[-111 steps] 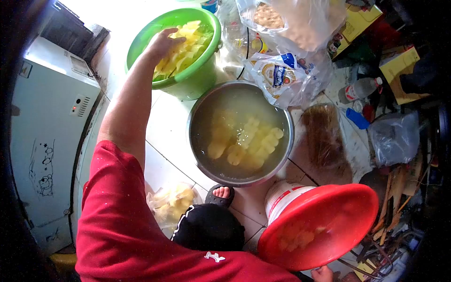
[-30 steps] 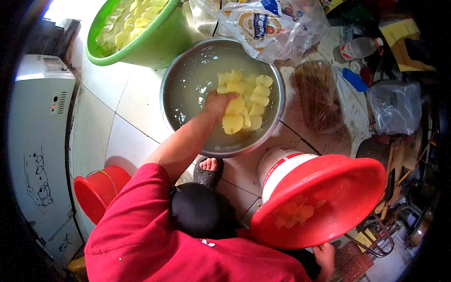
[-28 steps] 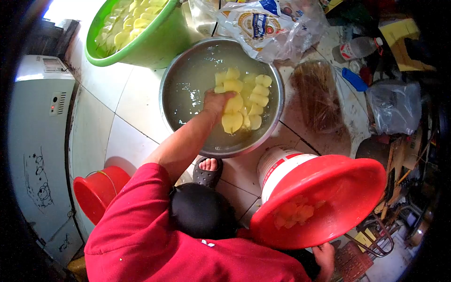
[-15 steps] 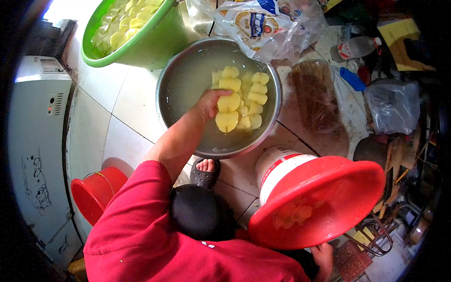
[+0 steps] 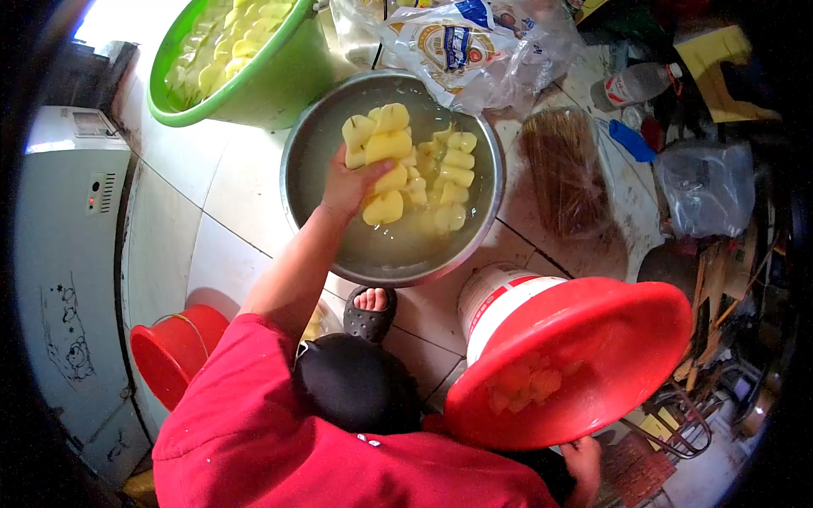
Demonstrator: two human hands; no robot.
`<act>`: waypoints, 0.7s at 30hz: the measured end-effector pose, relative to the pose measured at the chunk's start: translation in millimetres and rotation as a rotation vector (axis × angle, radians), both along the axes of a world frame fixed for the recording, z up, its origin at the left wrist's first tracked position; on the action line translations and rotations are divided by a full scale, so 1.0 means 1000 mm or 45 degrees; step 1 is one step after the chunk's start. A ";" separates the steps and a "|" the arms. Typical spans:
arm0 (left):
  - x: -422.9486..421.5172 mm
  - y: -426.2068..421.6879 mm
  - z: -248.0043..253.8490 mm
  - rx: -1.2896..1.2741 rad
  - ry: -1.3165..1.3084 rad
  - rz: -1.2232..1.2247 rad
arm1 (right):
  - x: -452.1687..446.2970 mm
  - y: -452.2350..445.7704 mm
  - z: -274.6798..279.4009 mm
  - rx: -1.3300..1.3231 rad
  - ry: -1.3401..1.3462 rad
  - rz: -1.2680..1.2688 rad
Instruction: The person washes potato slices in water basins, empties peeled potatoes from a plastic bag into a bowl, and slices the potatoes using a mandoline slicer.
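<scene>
Pale-yellow round slices (image 5: 388,146) were pinched by L hand (image 5: 345,188) fingers abv. round steel basin (image 5: 406,273); red plastic basin (image 5: 627,347) was touched by R hand (image 5: 583,461), finger grip couldn't be told.

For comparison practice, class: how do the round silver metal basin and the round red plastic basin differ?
The silver metal basin sits flat on the tiled floor; the red plastic basin is tilted. The silver metal basin contains cloudy water and yellow slices; the red plastic basin contains a few pale pieces. Both are wide and open-topped.
</scene>
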State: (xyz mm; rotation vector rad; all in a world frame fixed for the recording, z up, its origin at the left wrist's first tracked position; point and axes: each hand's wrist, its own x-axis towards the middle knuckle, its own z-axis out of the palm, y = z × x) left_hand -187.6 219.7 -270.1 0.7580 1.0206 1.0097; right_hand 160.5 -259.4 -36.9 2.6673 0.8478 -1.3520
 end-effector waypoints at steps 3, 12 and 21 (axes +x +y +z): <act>-0.010 -0.011 0.025 0.194 0.162 0.058 | -0.004 0.003 0.001 0.061 0.020 -0.080; -0.046 -0.026 0.087 0.998 0.835 0.247 | -0.004 -0.004 0.000 0.095 0.027 -0.049; -0.056 -0.030 0.097 1.163 0.903 0.237 | -0.001 -0.011 -0.003 0.146 0.057 -0.123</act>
